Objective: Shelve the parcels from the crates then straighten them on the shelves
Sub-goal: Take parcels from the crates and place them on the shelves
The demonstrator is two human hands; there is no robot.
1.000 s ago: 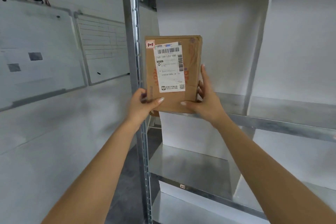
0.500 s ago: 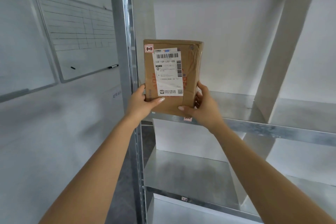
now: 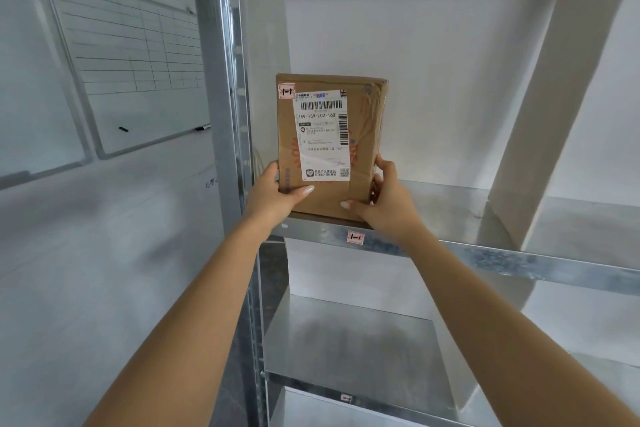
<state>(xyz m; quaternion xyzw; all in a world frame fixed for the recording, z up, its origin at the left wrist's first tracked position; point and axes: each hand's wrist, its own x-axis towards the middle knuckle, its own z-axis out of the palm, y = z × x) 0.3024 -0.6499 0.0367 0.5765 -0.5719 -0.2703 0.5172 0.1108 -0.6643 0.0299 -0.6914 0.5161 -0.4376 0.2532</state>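
Note:
A brown cardboard parcel (image 3: 360, 135) with a white shipping label and a small red "1-1" sticker stands upright at the left end of a metal shelf (image 3: 485, 215), its lower edge at the shelf's front lip. My left hand (image 3: 273, 196) grips its lower left corner and my right hand (image 3: 384, 201) grips its lower right edge. A matching "1-1" tag (image 3: 355, 237) is stuck on the shelf's front rail just below the parcel.
The rack's steel upright (image 3: 221, 80) rises just left of the parcel. A lower shelf (image 3: 353, 347) lies beneath. A white pillar (image 3: 540, 114) cuts through the shelf on the right. Whiteboards (image 3: 128, 59) hang on the left wall.
Both hands have carried the parcel forward and down, so its base now meets the shelf's front edge. The view has come closer to the rack.

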